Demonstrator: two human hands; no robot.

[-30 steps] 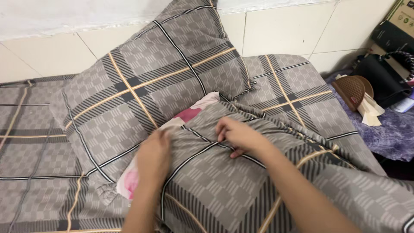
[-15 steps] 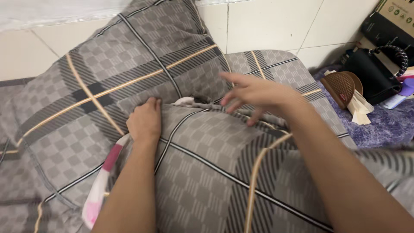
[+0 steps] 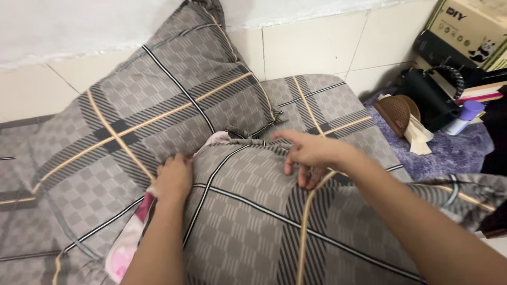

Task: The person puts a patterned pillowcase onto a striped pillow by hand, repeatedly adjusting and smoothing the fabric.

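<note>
At the left, a covered pillow (image 3: 153,116) is propped against the tiled wall (image 3: 311,45), with a bare stretch of bed (image 3: 21,158) beside it. The left hand (image 3: 174,177) is pressed on the left edge of the grey plaid pillowcase (image 3: 253,216), fingers curled shut on the cloth where the pink floral pillow (image 3: 124,245) is exposed. The pillowcase is spread across the middle of the bed. The right hand (image 3: 311,155) is laid on the case's upper edge, fingers spread and loose, gripping nothing. Further right, a brown woven fan (image 3: 393,113) and a black bag (image 3: 430,95) are crowded on a purple cloth (image 3: 454,150).
</note>
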